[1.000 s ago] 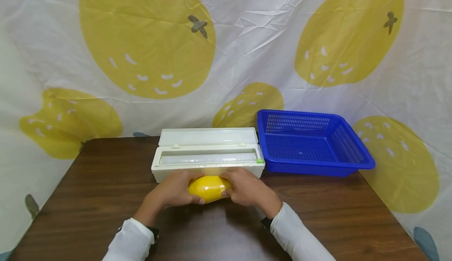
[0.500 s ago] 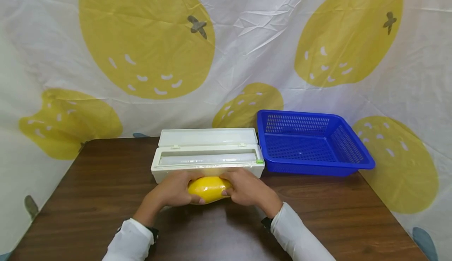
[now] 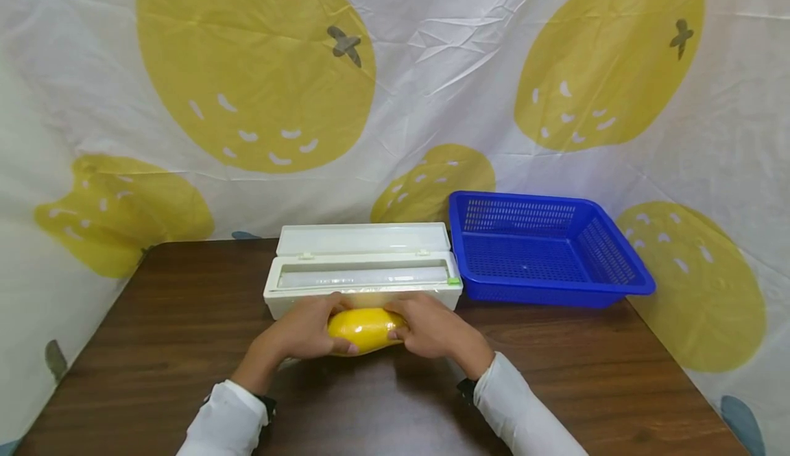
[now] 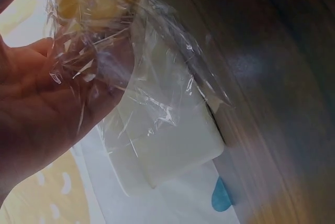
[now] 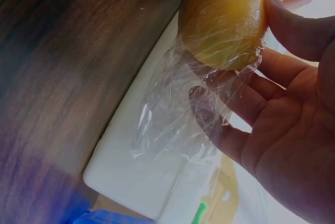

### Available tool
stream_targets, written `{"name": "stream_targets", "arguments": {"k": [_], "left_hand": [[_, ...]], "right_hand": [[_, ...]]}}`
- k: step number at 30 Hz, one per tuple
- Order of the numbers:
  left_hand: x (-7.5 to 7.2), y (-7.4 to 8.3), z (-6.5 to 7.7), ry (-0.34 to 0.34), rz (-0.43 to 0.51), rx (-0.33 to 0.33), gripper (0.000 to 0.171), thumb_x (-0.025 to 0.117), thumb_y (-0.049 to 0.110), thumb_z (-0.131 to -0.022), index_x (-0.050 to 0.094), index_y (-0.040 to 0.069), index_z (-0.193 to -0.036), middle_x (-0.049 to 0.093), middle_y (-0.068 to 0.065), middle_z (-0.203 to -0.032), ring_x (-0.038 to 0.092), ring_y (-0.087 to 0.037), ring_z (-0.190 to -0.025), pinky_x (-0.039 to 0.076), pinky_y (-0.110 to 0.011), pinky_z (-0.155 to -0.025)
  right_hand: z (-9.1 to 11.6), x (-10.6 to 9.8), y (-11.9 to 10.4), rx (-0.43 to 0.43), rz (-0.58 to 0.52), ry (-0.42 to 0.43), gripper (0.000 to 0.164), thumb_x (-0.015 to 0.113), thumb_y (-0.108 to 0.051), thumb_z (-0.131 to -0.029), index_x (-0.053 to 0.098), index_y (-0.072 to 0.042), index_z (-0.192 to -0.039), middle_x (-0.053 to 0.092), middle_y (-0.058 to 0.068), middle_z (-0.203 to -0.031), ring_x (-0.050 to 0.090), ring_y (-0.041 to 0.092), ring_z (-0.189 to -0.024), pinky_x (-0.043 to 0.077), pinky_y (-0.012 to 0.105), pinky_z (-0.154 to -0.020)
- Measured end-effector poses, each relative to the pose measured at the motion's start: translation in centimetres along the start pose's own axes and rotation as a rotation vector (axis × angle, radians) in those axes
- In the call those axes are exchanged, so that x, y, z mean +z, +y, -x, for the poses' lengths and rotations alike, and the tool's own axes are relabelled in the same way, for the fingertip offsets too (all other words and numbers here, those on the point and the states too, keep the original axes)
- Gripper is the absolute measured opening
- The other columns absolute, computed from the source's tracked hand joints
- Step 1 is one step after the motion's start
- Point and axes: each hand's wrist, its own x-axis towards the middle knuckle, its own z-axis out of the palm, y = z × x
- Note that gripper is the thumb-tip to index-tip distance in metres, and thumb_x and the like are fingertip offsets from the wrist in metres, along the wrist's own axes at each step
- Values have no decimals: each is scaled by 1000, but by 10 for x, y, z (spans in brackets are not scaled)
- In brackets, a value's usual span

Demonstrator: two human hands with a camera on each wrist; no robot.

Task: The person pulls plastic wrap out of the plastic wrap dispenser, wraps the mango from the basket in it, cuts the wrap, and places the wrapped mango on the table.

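A smooth, oblong yellow fruit [image 3: 364, 329], its exact kind unclear, is held between my two hands in front of the white cling film box. My left hand [image 3: 302, 329] grips its left end, thumb on the near side. At the other end my right hand [image 3: 432, 326] holds it, with the thumb [image 5: 301, 30] pressed to its side. Clear cling film [image 5: 172, 109] wraps the fruit; loose film sticks out past both ends and lies over parts of both palms. The box [image 3: 284, 302] has its lid [image 3: 364, 238] up, showing the film roll [image 3: 364, 278] inside.
A blue perforated basket [image 3: 555, 286] stands right of the box, close against it. Brown wood-grain table [image 3: 185, 346] lies under everything. A white cloth with printed yellow fruit [image 3: 420, 99] hangs behind. A small green piece [image 3: 454, 281] sits at the box's right edge.
The fingers of my left hand have shifted slightly at the far side of the fruit. Otherwise both hands, the fruit and the box stay in place.
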Motion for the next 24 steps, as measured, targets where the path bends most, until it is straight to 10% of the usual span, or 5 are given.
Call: {"name": "stream_targets", "arguments": {"k": [9, 18, 24], "left_hand": [[-2, 4, 3, -13, 48, 11, 58, 90, 34, -62, 63, 9, -107, 69, -4, -93, 56, -15, -76, 48, -36, -70], [-11, 25, 7, -16, -118, -15, 67, 94, 31, -56, 67, 3, -111, 66, -6, -95, 54, -20, -81, 49, -40, -76], [-12, 32, 10, -37, -226, -76, 67, 93, 32, -59, 69, 5, -116, 64, -10, -102, 53, -23, -85, 50, -41, -79]], "right_hand": [[9, -5, 3, 39, -132, 45, 28, 76, -27, -85, 70, -8, -105, 71, 2, -91, 61, 15, -82, 55, 38, -78], [28, -14, 32, 271, -187, 524, 25, 76, -7, -82, 72, -2, -107, 74, 14, -94, 51, 11, -50, 46, 32, -47], [35, -6, 49, 348, -171, 480, 29, 72, -7, -86, 69, 0, -115, 75, 15, -102, 55, 11, -54, 49, 36, -54]]}}
